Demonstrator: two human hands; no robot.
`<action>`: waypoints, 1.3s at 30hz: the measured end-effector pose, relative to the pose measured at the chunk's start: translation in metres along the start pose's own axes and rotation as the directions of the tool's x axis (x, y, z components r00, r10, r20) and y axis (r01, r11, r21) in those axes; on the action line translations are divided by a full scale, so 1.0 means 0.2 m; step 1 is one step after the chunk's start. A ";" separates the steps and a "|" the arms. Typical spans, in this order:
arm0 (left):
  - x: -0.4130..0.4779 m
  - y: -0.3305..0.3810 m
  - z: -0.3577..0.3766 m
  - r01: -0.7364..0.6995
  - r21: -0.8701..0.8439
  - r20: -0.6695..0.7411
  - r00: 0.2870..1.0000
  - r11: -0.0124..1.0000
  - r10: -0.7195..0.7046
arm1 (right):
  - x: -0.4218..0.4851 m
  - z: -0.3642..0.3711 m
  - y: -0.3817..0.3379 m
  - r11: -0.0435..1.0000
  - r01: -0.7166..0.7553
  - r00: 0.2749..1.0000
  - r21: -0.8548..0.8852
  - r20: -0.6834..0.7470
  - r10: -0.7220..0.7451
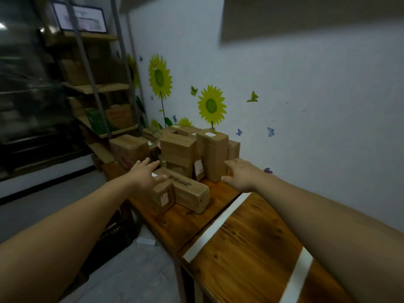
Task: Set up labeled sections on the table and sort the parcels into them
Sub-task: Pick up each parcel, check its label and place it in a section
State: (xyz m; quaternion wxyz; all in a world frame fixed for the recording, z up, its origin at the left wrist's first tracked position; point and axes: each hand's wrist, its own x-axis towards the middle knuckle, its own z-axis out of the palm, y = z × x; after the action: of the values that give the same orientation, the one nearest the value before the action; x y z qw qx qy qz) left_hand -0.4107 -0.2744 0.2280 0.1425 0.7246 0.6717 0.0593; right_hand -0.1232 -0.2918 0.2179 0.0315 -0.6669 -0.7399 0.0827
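My forearms fill the near corners, and between them a near strip (297,278) and a far strip (218,224) of white tape cross the tabletop (251,248), so I judge the sections marked out, though I see no labels on them. All the parcels (179,149) sit heaped at the far end beyond the far strip, none sorted; my left grip (146,173) is spread over a flat parcel (190,189) and my right grip (240,173) is spread beside a tall upright parcel (215,154), neither pinching anything. Behind stand a shelf (98,88) of boxes and a wall with sunflower stickers (211,104)
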 end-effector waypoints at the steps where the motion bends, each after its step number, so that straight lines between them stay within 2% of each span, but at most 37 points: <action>1: 0.08 -0.03 -0.02 0.004 -0.017 -0.012 1.000 1.000 -0.004 | 0.11 0.00 -0.02 1.000 0.010 1.000 0.016 -0.009 -0.010; 6: 0.49 -0.20 -0.15 0.042 -0.043 -0.050 0.998 0.998 -0.045 | 0.63 0.01 -0.14 0.992 0.052 0.998 0.115 0.012 -0.054; 10: 0.80 -0.28 -0.18 0.057 -0.126 -0.047 0.997 0.990 -0.064 | 0.96 0.06 -0.24 0.975 0.021 0.999 0.220 0.026 -0.027; 15: 1.24 -0.33 -0.19 -0.021 -0.342 0.072 0.996 0.939 0.049 | 1.29 0.16 -0.32 0.922 -0.103 0.994 0.374 0.058 0.087; 17: 1.43 -0.35 -0.17 -0.059 -0.385 0.092 0.991 0.921 0.102 | 1.41 0.20 -0.36 0.845 -0.191 0.980 0.500 0.047 0.194; 20: 1.70 -0.37 -0.12 -0.101 -0.470 0.085 0.984 0.877 0.159 | 1.57 0.26 -0.42 0.636 -0.297 0.927 0.712 0.054 0.372; 23: 1.88 -0.38 -0.07 -0.065 -0.542 0.160 0.971 0.838 0.178 | 1.68 0.30 -0.49 0.471 -0.354 0.865 0.808 0.092 0.493; 28: 2.03 -0.37 -0.06 0.031 -0.644 0.262 0.948 0.765 0.182 | 1.70 0.28 -0.53 0.406 -0.355 0.807 0.842 0.057 0.587; 30: 2.02 -0.37 -0.09 0.062 -0.734 0.250 0.950 0.677 0.184 | 1.64 0.24 -0.53 0.410 -0.309 0.805 0.858 0.007 0.593; 33: 1.95 -0.34 -0.15 0.055 -0.835 0.182 0.967 0.548 0.180 | 1.51 0.16 -0.54 0.331 -0.228 0.744 0.916 -0.056 0.666; 36: 1.77 -0.28 -0.16 -0.044 -0.864 0.074 0.974 0.501 0.212 | 1.34 0.11 -0.54 0.374 -0.182 0.666 0.909 -0.166 0.727; 39: 1.55 -0.21 -0.14 -0.113 -0.913 0.011 0.954 0.393 0.301 | 1.10 0.08 -0.55 0.443 -0.104 0.633 0.891 -0.284 0.720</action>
State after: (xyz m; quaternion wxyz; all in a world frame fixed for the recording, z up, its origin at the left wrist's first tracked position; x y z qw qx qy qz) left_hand -0.4304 0.0391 0.2103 0.5585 0.6138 0.4228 0.3641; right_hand -0.2568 -0.0849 0.2066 0.5566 -0.7290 -0.3523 0.1861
